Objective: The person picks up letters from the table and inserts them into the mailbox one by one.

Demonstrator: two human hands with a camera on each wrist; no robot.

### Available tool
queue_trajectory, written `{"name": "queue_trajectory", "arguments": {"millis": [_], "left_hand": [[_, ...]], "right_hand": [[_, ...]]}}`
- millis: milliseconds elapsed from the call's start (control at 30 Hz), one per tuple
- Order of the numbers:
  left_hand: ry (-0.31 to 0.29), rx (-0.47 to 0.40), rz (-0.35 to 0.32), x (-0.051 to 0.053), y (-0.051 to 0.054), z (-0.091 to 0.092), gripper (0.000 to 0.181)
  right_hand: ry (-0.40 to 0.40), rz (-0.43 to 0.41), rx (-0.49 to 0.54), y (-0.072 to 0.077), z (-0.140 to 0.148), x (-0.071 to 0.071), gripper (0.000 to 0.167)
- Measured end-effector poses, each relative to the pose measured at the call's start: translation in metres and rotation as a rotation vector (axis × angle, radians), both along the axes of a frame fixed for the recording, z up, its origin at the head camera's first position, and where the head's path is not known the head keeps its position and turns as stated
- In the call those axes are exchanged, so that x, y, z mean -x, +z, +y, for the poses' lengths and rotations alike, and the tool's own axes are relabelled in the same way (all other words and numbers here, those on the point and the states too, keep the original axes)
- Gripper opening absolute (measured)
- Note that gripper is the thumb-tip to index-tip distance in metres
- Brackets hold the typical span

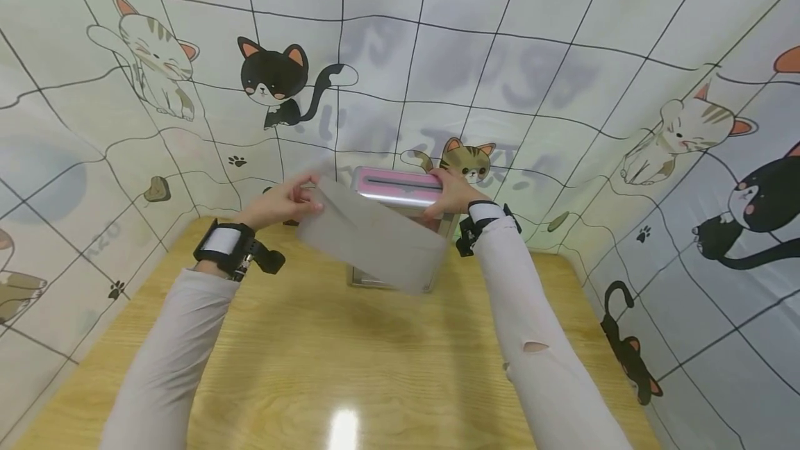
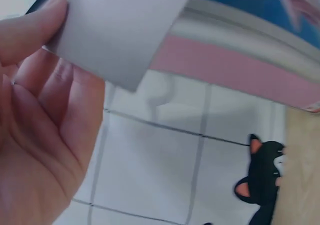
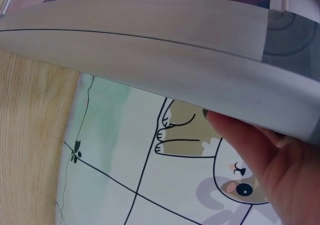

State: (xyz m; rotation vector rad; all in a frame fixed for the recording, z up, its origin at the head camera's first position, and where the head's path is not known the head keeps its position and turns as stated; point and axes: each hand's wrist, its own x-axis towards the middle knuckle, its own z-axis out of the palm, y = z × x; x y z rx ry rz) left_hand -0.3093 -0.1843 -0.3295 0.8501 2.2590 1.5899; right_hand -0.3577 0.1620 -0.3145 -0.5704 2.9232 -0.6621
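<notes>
My left hand (image 1: pixel 281 203) pinches one corner of a thin greyish-white sheet (image 1: pixel 375 238), thumb on one face and fingers behind. The sheet slants down to the right, blurred at its edges, and covers much of the front of an upright box (image 1: pixel 400 193). That box has a pink top with a long dark slot and a silvery edge. Around its top right end, my right hand (image 1: pixel 455 192) grips with thumb in front and fingers behind. In the left wrist view, the sheet (image 2: pixel 120 30) passes close to the box's pink top (image 2: pixel 225 72); whether they touch, I cannot tell.
The box stands on a wooden table (image 1: pixel 312 360), near its back edge. A cat-patterned cloth (image 1: pixel 387 54) rises right behind the box and along both sides of the table. Black straps with small devices sit on both wrists.
</notes>
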Motion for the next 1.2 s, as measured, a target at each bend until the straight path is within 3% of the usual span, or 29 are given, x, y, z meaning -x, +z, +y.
{"name": "queue_trajectory", "arguments": {"millis": [67,200,333,500,633,800,933,1067,1200], "left_hand": [[0.002,-0.071,0.001,0.002,0.008,-0.006,0.025],[0.085,-0.073,0.079,0.003,0.024,-0.014,0.027],[0.151,-0.071,0.130,0.006,0.039,-0.019,0.029],[0.156,-0.215,0.171,0.017,0.056,-0.020,0.028],[0.181,-0.305,0.234,0.024,0.070,-0.017,0.029],[0.306,-0.265,0.338,0.028,0.085,-0.009,0.028],[0.364,-0.244,0.388,0.023,0.096,0.001,0.027],[0.404,-0.197,0.391,0.018,0.106,0.010,0.025],[0.432,-0.148,0.375,0.026,0.105,0.014,0.023]], "right_hand": [[0.003,0.014,-0.012,0.000,0.000,0.000,0.080],[0.033,0.029,-0.005,0.001,0.003,0.000,0.073],[0.076,0.045,0.044,-0.003,0.007,0.004,0.087],[0.025,-0.002,0.045,-0.005,0.007,0.006,0.103],[-0.012,-0.023,0.006,-0.004,0.005,0.004,0.097],[-0.005,-0.025,0.019,-0.002,0.003,-0.001,0.091],[-0.003,-0.018,0.023,-0.001,0.002,-0.003,0.089],[-0.003,-0.007,0.022,0.000,0.001,-0.003,0.089],[-0.001,-0.001,0.023,0.000,0.000,-0.001,0.090]]}}
